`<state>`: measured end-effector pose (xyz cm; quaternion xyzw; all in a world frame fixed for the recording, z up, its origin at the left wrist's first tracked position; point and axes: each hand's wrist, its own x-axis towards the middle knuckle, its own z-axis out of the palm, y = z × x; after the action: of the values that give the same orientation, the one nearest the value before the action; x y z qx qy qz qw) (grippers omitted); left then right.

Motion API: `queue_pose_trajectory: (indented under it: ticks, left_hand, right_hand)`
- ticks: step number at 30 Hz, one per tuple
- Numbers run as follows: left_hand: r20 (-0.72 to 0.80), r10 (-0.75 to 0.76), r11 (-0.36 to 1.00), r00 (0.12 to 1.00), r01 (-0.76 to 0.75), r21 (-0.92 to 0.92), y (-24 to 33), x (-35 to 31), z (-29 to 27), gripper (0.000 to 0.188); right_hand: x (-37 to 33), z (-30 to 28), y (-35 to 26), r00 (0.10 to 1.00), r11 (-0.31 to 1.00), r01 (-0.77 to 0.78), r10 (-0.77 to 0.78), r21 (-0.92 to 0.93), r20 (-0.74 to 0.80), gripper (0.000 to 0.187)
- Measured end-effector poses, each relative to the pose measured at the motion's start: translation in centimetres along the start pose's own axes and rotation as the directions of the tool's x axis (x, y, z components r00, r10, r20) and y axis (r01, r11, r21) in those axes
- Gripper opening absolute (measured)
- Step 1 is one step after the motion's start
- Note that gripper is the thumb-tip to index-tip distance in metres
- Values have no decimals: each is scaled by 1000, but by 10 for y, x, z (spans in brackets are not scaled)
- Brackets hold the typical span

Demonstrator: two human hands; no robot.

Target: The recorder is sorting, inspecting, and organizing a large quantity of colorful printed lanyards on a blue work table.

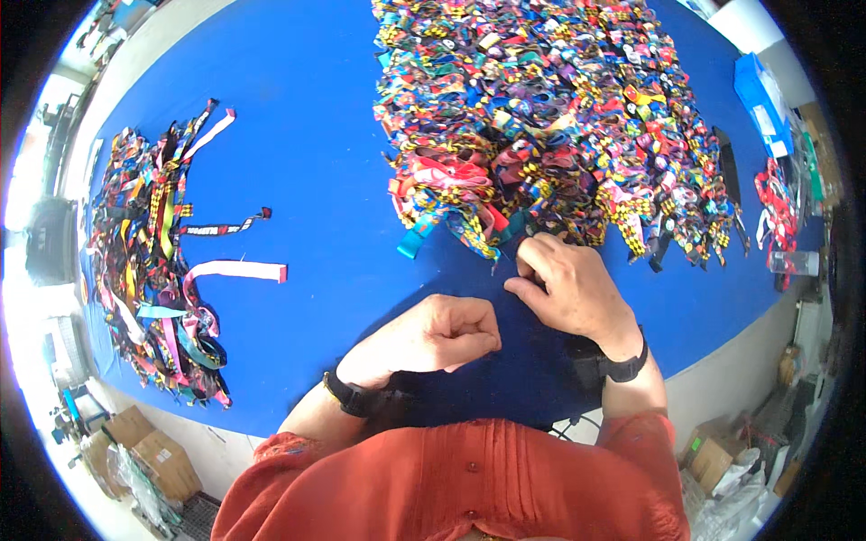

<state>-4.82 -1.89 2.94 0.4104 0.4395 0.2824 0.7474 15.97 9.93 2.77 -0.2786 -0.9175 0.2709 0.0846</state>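
Observation:
Patterned fabric straps (541, 108) lie in dense rows across the far middle and right of a blue table. Along their near edge hang loose ends, among them a teal strap end (418, 236). My right hand (568, 284) is at this edge, its fingers curled in next to a dark strap end, the thumb pointing left. Whatever its fingertips grip is hidden. My left hand (451, 332) is closed in a fist above the table, nearer to me and apart from the straps. Its folded fingers hide anything inside.
A second heap of straps (144, 270) covers the table's left end, with a pink-and-white strap (239, 270) sticking out to the right. On the right rim are a blue bin (763, 104), red straps (778, 212) and a clear cylinder (794, 263). Cardboard boxes (158, 455) stand below, left.

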Motion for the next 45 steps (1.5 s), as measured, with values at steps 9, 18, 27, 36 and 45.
queue_pose_trajectory:
  ticks: [9,18,27,36,45]
  left_hand:
    - [36,121,984,992,-125,125,-8,3,-10,12]
    - [39,212,972,976,-215,90,-13,5,-11,14]
    - [59,252,967,966,-254,30,-24,10,-5,19]
    - [-46,451,890,891,-453,-55,-23,-32,-46,17]
    - [-327,390,865,861,-465,-191,-48,-80,-122,11]
  right_hand:
    - [12,-1,0,998,997,-57,55,50,38,27]
    - [13,1,-5,998,998,-58,57,24,10,26]
    - [11,-5,-28,977,979,-198,201,-42,74,25]
    - [11,5,-64,979,939,-160,191,-303,75,21]
    - [30,11,-72,929,862,-153,292,-483,227,16]
